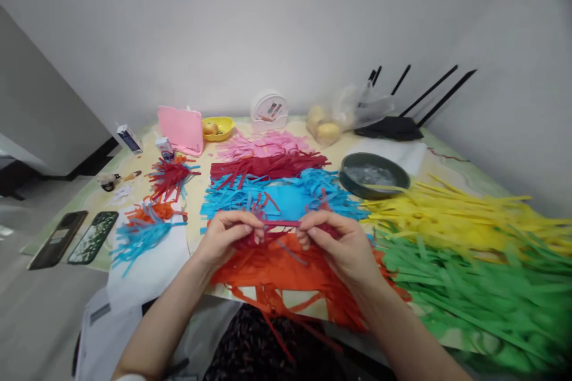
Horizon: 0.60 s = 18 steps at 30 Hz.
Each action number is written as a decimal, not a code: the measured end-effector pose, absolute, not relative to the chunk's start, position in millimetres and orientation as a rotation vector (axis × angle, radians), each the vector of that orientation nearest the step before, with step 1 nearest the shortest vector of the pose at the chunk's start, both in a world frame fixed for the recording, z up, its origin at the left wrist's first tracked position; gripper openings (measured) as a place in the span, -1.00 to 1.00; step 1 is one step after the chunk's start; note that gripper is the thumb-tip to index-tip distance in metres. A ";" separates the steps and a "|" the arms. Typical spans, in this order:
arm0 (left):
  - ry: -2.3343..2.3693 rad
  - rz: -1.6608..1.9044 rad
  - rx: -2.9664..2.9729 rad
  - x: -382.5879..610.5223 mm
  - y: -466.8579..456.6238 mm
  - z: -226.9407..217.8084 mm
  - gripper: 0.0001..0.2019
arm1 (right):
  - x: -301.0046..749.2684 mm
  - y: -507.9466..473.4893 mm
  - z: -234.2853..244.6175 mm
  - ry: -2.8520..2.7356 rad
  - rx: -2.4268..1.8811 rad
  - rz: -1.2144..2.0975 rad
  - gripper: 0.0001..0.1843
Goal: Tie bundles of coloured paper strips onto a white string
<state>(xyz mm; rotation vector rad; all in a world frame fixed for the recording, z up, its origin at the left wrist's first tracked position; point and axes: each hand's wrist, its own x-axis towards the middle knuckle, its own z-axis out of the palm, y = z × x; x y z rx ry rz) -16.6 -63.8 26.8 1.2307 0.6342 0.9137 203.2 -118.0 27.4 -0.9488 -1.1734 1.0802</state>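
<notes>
Strip (281,223) ran level between left hand (230,235) and right hand (339,243), fingers of each pinching it; I judged the two-handed grip held it taut, above the blue fringe (286,201) and orange fringe (281,271).

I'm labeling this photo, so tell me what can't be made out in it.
All in the head view:
Parts of the magenta strip in each grip: covered by left hand and right hand.
Right ends of some green strips: cut off by the right edge.
Lettering on white round holder: too small.
Clear contents of the dark green bowl: too blurred to identify.
Yellow items: hazy through the plastic bag.
</notes>
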 end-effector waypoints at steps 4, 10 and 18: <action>0.627 0.909 1.671 -29.4 -64.0 47.8 -0.75 | 208.3 -127.7 39.2 -1.527 -0.922 0.789 -0.85; 0.549 0.611 2.068 -16.4 -66.7 74.1 -0.80 | 204.3 -134.8 49.4 -1.816 -0.787 0.503 -0.71; 0.635 0.506 2.517 -10.1 -64.4 59.0 -0.82 | 215.9 -140.1 34.4 -1.956 -0.876 0.519 -0.72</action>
